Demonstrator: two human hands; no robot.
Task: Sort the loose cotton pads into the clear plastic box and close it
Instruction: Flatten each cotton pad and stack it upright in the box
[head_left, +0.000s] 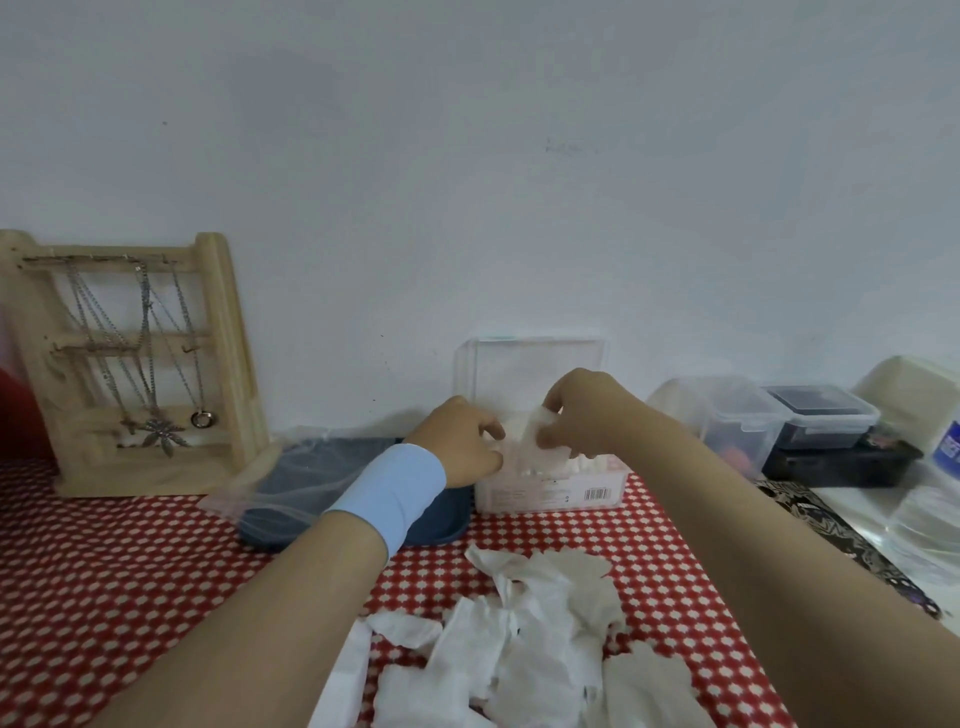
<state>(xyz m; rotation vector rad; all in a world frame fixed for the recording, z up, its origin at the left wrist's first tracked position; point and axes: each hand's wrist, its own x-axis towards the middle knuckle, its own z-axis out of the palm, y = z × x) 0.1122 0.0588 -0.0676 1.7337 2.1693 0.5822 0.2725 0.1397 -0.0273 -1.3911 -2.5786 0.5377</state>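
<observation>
Far left of the clear plastic box (550, 491), a wooden stand (228, 364) hung with necklaces (150, 364) stands on the red-and-white tablecloth (130, 571). Just left of the box and touching it lies a dark blue tray (441, 525) with a crumpled clear bag (291, 462) over it. The left hand (460, 441), a pale blue wristband (389, 493) behind it, is at the box's left rim with its fingers curled inward; I cannot tell whether they grip anything. The box sits by the wall with its lid (535, 364) raised upright and white pads stacked inside. Above its opening, the right hand (582, 415) pinches one cotton pad (540, 436) between thumb and fingertips. In front of the box, the loose cotton pads (519, 639) lie in a heap on the cloth. Right of the box stand lidded plastic containers (743, 421).
</observation>
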